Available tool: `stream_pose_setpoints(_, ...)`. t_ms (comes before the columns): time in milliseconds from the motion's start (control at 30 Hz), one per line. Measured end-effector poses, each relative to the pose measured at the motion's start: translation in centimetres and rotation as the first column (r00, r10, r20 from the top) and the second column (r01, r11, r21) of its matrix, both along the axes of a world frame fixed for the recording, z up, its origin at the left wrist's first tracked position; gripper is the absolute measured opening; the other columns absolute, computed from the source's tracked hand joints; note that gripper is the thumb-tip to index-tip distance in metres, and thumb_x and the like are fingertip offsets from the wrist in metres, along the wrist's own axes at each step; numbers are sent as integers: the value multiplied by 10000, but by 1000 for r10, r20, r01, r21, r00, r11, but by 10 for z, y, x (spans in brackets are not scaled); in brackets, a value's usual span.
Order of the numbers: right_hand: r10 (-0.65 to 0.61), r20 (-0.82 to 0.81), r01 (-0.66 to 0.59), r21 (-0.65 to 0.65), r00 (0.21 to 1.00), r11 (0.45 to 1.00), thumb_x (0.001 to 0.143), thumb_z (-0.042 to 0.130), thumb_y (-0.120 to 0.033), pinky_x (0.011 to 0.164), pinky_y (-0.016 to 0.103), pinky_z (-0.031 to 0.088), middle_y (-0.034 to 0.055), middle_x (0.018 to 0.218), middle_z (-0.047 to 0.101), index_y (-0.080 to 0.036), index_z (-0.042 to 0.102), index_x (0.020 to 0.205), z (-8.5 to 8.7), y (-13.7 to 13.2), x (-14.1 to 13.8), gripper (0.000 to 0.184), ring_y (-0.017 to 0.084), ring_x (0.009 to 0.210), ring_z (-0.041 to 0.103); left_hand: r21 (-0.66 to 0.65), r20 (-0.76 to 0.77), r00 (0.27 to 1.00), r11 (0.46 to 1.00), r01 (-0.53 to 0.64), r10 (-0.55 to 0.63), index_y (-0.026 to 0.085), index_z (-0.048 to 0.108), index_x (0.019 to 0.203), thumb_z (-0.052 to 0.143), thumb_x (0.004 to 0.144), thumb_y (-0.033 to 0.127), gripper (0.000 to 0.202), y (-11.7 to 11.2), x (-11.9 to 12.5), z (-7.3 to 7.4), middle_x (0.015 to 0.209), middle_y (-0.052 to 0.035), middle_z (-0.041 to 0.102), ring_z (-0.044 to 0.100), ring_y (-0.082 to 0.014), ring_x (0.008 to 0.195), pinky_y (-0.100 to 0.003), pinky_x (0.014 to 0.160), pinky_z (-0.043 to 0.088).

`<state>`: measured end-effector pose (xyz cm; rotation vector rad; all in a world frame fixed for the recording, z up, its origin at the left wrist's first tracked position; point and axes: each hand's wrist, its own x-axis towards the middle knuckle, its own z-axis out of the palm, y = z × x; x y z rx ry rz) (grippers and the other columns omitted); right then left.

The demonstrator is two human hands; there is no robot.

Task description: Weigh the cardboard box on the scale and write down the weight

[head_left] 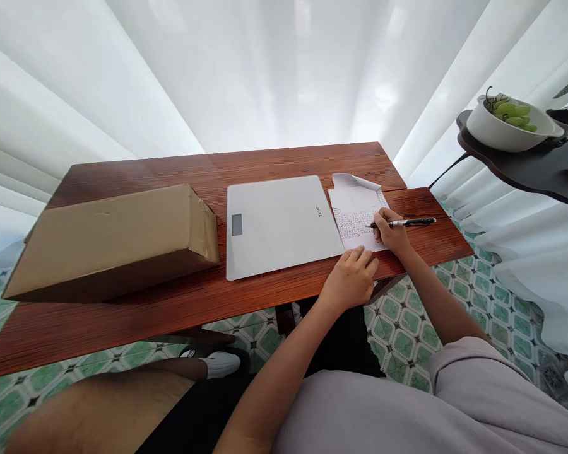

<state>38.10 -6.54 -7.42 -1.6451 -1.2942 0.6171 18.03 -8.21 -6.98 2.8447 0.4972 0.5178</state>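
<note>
My right hand (pixel 392 232) grips a black and silver pen (pixel 409 222), its tip on a sheet of paper (pixel 357 208) covered with lines of writing at the right end of the wooden table (pixel 170 302). My left hand (pixel 353 277) rests on the table's front edge, fingers curled down, fingertips touching the paper's lower corner. The paper's top edge curls up. A flat grey digital scale (pixel 279 224) lies just left of the paper.
A closed brown cardboard box (pixel 116 243) lies on the table's left half. A dark side shelf (pixel 534 167) at the right carries a white bowl (pixel 502 129) of green grapes. White curtains hang behind. Green patterned floor tiles show below, with my legs.
</note>
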Motion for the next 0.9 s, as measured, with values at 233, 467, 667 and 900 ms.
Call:
stream_pose_setpoints(233, 11, 111, -19, 78, 994, 997, 965, 512, -623, 557, 287, 407, -17, 577, 532, -218, 507, 815, 25, 7, -9, 432, 118, 519, 501, 30, -19, 1000, 999, 10, -10, 73, 574, 1303, 431, 972, 249, 401, -1, 0, -4, 1384, -176, 571, 454, -332, 1380, -445, 1158, 368)
stream_pose_setpoints(467, 260, 391, -338, 146, 883, 930, 1006, 496, -542, 672, 300, 359, 8, 740, 547, -202, 549, 839, 86, 43, -58, 383, 129, 679, 473, 227, 111, 991, 973, 51, -78, 88, 590, 1292, 425, 992, 199, 360, -5, -3, -12, 1282, -143, 627, 540, -280, 1272, -406, 1105, 397)
stream_pose_setpoints(667, 274, 550, -390, 104, 789, 915, 977, 561, -342, 678, 280, 337, 13, 835, 593, -195, 596, 974, 88, 70, -119, 151, 120, 703, 471, 383, 214, 961, 920, 81, -174, 135, 643, 1227, 520, 987, 198, 277, -16, -47, -13, 1152, -92, 677, 605, -217, 1146, -367, 1016, 458)
stream_pose_setpoints(900, 342, 693, -431, -50, 634, 901, 910, 510, -187, 634, 283, 278, 62, 945, 642, -191, 602, 1012, 81, 93, -145, 137, 161, 782, 510, 555, 195, 963, 831, 48, -187, 164, 699, 1148, 661, 928, 240, 235, -13, -128, 13, 1025, -46, 703, 627, -157, 942, -316, 854, 521)
